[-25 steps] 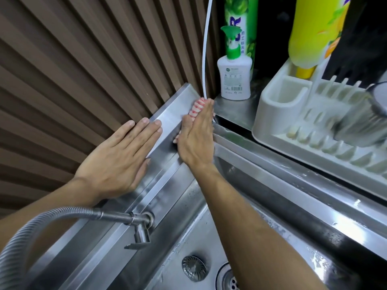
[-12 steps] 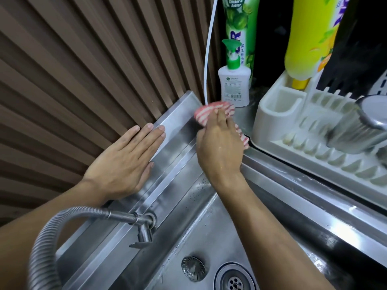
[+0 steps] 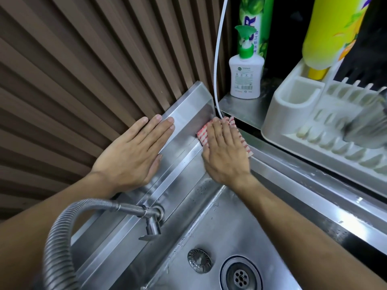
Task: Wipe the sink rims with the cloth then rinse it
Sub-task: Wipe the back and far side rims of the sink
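A red-and-white striped cloth (image 3: 202,136) lies pressed flat in the far corner of the steel sink rim (image 3: 293,170). My right hand (image 3: 225,152) covers most of it, palm down with fingers straight. My left hand (image 3: 134,151) rests flat and empty on the raised steel back ledge (image 3: 188,105), fingers together, just left of the cloth. The sink basin (image 3: 209,227) lies below both hands.
A flexible metal hose with a tap (image 3: 152,218) juts over the basin near my left forearm. A strainer (image 3: 200,260) and drain (image 3: 240,275) sit in the basin. A soap pump bottle (image 3: 245,78), white cable (image 3: 217,55), dish rack (image 3: 314,122) and yellow bottle (image 3: 328,34) stand behind.
My right hand lifted the bunched cloth off the corner, then came down and pressed it flat in the rim corner. My left hand stayed flat on the ledge.
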{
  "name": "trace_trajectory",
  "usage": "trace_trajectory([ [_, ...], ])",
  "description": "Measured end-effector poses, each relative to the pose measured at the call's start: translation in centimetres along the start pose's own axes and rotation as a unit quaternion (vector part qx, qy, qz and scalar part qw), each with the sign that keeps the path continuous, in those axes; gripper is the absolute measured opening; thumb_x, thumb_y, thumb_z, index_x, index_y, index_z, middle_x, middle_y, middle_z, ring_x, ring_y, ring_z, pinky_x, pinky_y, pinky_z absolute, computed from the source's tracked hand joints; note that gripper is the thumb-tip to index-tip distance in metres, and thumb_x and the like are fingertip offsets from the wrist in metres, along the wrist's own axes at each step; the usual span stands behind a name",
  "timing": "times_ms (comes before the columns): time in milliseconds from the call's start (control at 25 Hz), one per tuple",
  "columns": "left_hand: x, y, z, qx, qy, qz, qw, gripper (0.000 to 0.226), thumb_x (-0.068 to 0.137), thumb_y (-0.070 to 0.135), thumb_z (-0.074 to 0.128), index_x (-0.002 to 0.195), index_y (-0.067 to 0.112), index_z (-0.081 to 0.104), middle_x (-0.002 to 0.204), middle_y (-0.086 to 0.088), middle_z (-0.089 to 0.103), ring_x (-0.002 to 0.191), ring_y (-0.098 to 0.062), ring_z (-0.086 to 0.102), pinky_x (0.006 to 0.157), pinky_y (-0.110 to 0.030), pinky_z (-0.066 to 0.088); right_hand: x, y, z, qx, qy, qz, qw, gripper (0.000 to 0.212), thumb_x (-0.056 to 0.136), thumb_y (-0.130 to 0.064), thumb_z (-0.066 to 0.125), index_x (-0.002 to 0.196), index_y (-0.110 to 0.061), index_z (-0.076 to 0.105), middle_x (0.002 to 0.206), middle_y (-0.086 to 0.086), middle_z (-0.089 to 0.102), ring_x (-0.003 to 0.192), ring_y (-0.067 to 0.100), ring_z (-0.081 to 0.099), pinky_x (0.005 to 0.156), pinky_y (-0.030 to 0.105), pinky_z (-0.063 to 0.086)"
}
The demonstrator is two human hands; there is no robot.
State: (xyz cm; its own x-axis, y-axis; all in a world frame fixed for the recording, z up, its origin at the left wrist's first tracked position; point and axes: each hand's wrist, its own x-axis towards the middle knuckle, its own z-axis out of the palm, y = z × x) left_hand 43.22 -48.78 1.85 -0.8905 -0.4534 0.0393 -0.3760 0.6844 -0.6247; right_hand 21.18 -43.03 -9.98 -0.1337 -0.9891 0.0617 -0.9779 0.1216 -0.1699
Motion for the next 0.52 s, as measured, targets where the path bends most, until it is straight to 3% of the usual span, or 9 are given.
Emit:
trace_trajectory([
  [80,-0.1,-0.1,-0.1,-0.004,0.001,0.003,1.000,0.069,0.104,0.032,0.030,0.162,-0.002,0.011,0.172,-0.018,0.011,0.159,-0.035,0.014,0.129,-0.051,0.017,1.0,-3.2,-0.5,0.063,-0.032,0.101,0.992,0.074,0.103,-0.038,0.015,0.160,0.008,0.003,0.168,0.029,-0.001,0.157,0.043,-0.002,0.128,0.052,-0.001],
  [160,-0.2,-0.1,-0.2,-0.007,0.002,0.000,1.000,0.069,0.105,0.032,0.029,0.162,-0.002,0.012,0.172,-0.019,0.011,0.159,-0.036,0.014,0.128,-0.052,0.019,1.8,-4.2,-1.6,0.121,-0.040,0.134,0.983,0.077,0.103,-0.040,0.017,0.160,0.008,-0.001,0.168,0.029,-0.008,0.157,0.042,-0.009,0.128,0.051,-0.006],
  [280,-0.1,0.0,-0.2,-0.011,-0.007,0.003,1.000,0.070,0.104,0.032,0.031,0.163,0.000,0.011,0.172,-0.018,0.009,0.159,-0.036,0.014,0.128,-0.052,0.019,1.5,-0.9,-2.1,0.091,0.017,0.043,0.995,0.073,0.103,-0.040,0.012,0.161,0.003,0.017,0.170,0.022,0.010,0.158,0.038,-0.004,0.128,0.048,-0.007],
  [400,0.1,0.0,-0.1,-0.010,-0.013,0.007,1.000,0.069,0.104,0.033,0.029,0.163,0.002,0.011,0.172,-0.017,0.009,0.159,-0.036,0.014,0.128,-0.052,0.017,1.2,1.9,-0.7,-0.003,0.021,-0.056,0.998,0.070,0.108,-0.042,0.022,0.160,0.004,0.022,0.168,0.022,0.020,0.156,0.040,0.016,0.129,0.050,0.005],
  [520,-0.1,-0.1,0.1,-0.013,-0.012,0.010,1.000,0.069,0.105,0.034,0.027,0.163,0.002,0.010,0.172,-0.018,0.009,0.159,-0.037,0.012,0.128,-0.053,0.016,2.0,-0.2,-0.2,0.004,0.010,0.035,0.999,0.070,0.107,-0.040,0.016,0.161,0.005,0.013,0.168,0.024,0.016,0.156,0.040,0.016,0.129,0.051,0.007],
])
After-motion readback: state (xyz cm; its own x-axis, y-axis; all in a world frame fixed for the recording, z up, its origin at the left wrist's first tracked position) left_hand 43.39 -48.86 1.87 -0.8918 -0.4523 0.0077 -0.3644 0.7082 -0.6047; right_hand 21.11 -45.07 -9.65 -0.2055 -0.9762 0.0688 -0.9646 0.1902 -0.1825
